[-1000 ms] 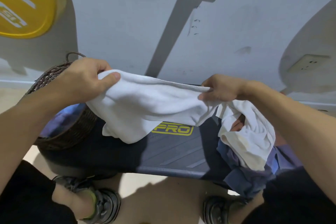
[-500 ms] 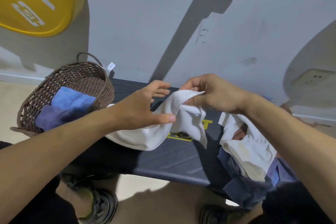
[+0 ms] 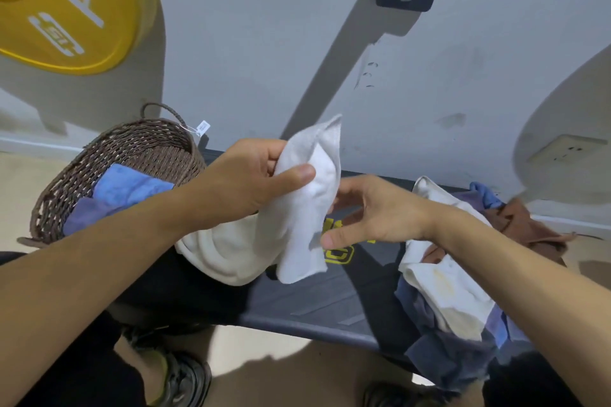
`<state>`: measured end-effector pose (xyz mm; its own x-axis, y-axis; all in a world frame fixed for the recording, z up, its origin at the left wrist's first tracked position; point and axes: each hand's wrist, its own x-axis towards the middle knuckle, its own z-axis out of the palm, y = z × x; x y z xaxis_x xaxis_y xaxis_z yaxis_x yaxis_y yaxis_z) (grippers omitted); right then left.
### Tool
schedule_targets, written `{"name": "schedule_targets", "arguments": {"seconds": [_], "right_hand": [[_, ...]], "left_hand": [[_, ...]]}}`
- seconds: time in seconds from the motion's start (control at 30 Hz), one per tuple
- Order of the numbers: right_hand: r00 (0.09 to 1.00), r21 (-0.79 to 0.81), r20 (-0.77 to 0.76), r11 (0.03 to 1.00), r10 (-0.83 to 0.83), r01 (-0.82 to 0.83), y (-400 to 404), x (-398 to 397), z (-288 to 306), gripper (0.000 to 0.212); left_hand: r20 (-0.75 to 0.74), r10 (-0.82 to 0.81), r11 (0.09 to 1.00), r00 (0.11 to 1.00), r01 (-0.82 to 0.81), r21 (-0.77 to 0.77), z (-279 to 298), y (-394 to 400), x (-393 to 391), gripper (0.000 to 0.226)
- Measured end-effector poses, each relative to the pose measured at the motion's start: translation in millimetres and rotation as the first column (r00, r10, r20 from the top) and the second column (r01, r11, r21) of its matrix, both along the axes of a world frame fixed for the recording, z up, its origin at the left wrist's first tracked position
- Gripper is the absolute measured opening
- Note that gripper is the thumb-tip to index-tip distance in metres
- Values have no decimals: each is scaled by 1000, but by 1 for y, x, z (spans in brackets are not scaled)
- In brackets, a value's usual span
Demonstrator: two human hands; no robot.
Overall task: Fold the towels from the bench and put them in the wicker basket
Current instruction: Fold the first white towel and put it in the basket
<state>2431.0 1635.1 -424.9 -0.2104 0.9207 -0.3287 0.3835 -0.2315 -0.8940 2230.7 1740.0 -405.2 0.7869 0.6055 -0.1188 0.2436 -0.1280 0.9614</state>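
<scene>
White towel [image 3: 307,208] is gripped, half folded, by left hand [image 3: 254,182]; open right hand [image 3: 373,211] beside it should fold again.

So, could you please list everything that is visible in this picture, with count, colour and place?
white towel: 1, white, held above the bench
wicker basket: 1, brown, left end of the bench
towels in basket: at least 2, blue and purple
towel pile: several, cream, blue, brown, right end of the bench
bench: 1, dark with yellow lettering
weight plate: 1, yellow, upper left
wall socket: 1, pale, right wall
shoes: 2, dark, on the floor
left hand: grips the white towel
right hand: open, beside the white towel
</scene>
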Motion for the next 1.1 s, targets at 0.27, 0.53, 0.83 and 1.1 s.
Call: {"name": "schedule_targets", "arguments": {"seconds": [0.27,0.53,0.83,1.1], "right_hand": [[945,-161,290,981,150,-107,-1,21,15,16],[992,-261,126,965,5,29,-10,65,34,37],[983,-321,-95,940,-155,117,-10,98,34,35],[991,-434,114,893,-74,116,-9,110,22,26]], "left_hand": [[2,103,986,995,-102,-135,-2,10,5,24],[-160,65,997,985,-58,47,-8,17,9,17],[-80,0,932,997,-29,-362,-17,24,10,21],[-317,207,967,926,-243,-76,-49,39,12,28]]}}
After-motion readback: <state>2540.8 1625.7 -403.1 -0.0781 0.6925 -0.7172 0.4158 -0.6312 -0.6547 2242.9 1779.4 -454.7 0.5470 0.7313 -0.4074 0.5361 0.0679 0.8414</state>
